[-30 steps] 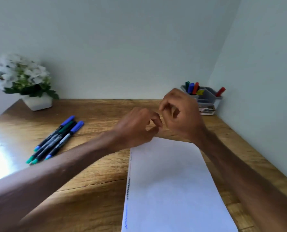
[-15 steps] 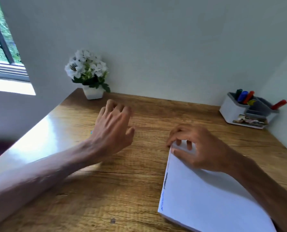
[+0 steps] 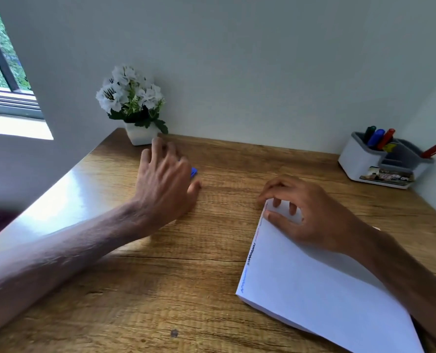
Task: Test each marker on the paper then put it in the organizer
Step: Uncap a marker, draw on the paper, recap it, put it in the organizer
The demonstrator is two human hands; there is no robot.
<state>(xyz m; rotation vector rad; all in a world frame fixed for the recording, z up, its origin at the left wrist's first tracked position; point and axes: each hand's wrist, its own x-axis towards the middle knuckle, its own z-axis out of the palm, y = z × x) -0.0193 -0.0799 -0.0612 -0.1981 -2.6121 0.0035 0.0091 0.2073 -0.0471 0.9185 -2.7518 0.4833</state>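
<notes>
Head view live: left grip (image 3: 166,179) is out over the desk (image 3: 212,289), palm down, fingers spread and relaxed, near the white flower pot (image 3: 140,136). A blue marker (image 3: 194,171) peeks out just past its far side. The rest is hidden under the hand, so I can't tell whether there's contact. Right grip (image 3: 311,212) is arched, fingertips (image 3: 276,203) pressing on the far left corner of the paper (image 3: 313,289), pinching nothing. That paper lies flat on the desk to the right, with blue, black and red squiggles running down its left edge. Organizer (image 3: 359,161) sits in the far right corner by the wall. I see green, blue and red markers (image 3: 376,137) standing in it, plus another red one leaning out at the right end.
</notes>
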